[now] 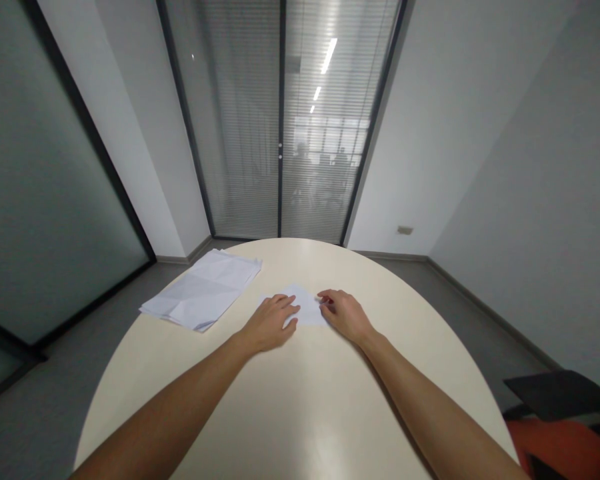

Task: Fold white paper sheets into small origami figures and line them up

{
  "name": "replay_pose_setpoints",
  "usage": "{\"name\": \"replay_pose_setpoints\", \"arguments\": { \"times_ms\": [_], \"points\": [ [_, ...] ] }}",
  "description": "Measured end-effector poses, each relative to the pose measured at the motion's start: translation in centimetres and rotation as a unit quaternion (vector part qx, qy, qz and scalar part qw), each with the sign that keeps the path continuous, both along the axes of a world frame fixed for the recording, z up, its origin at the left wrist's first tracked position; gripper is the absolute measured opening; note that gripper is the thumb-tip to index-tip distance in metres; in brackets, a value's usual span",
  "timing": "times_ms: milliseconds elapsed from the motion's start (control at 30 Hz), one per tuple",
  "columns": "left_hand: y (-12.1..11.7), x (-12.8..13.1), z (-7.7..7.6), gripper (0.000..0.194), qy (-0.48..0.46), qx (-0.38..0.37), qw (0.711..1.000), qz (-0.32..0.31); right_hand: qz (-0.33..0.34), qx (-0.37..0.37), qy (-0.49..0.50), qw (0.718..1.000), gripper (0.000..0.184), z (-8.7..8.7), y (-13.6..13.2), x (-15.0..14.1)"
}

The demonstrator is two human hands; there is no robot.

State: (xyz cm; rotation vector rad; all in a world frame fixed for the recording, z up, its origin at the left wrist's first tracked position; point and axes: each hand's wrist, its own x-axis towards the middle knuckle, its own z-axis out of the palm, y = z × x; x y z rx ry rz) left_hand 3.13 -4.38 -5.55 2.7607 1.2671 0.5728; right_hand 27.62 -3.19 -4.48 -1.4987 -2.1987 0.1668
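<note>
A small piece of white paper point(307, 311), which looks folded to a point at its far end, lies flat on the round table. My left hand point(274, 321) rests palm down over its left side, fingers spread and fingertips on the paper. At the right edge of the paper is my right hand point(347, 315), its fingers loosely curled with a gap between index finger and thumb. Both hands partly cover the paper's sides, so its full outline is hidden.
A stack of creased white sheets point(207, 287) lies on the left of the cream round table point(300, 413). Beyond the table stands a glass partition with blinds point(245, 133). A red and black chair point(560, 427) is at the lower right.
</note>
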Motion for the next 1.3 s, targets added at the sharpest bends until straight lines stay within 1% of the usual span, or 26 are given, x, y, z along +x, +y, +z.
{"name": "replay_pose_setpoints", "arguments": {
  "times_ms": [300,367,500,600,767,900,967,1067,1200,1300],
  "points": [
    [0.2,-0.1,-0.3,0.042,0.004,0.002,1.0,-0.01,0.016,0.002,-0.038,0.999,0.03,0.3,-0.4,-0.5],
    [0.2,-0.1,-0.4,0.041,0.006,0.005,1.0,-0.01,0.019,0.001,-0.046,0.999,0.033,0.4,-0.5,-0.7],
    [0.2,-0.1,-0.3,0.041,0.009,0.003,1.0,-0.008,0.014,-0.001,-0.02,1.0,0.038,0.2,-0.3,-0.7],
    [0.1,-0.1,-0.2,0.041,0.009,0.002,1.0,-0.006,0.006,0.0,-0.004,1.0,0.039,0.0,0.0,-0.4],
    [0.2,-0.1,-0.3,0.041,0.012,0.005,1.0,-0.005,0.019,0.008,-0.075,0.997,0.032,0.4,-0.4,-0.4],
    [0.3,-0.2,-0.5,0.042,0.009,0.001,1.0,-0.009,0.052,0.016,-0.122,0.991,0.03,1.0,-1.5,-1.7],
    [0.4,-0.2,-0.6,0.043,0.003,0.001,1.0,-0.007,0.072,0.02,-0.128,0.989,0.028,1.2,-1.9,-2.3],
    [0.5,-0.1,-0.9,0.043,-0.015,0.013,1.0,0.016,0.075,0.018,-0.111,0.991,0.026,1.0,-2.1,-2.7],
    [0.5,0.1,-1.1,0.039,-0.032,0.035,0.997,0.066,0.048,0.013,-0.082,0.995,0.028,0.6,-1.5,-2.0],
    [0.7,0.0,-1.0,0.035,-0.037,0.049,0.991,0.122,0.034,0.019,-0.078,0.996,0.031,0.4,-1.1,-1.4]
  ]
}}
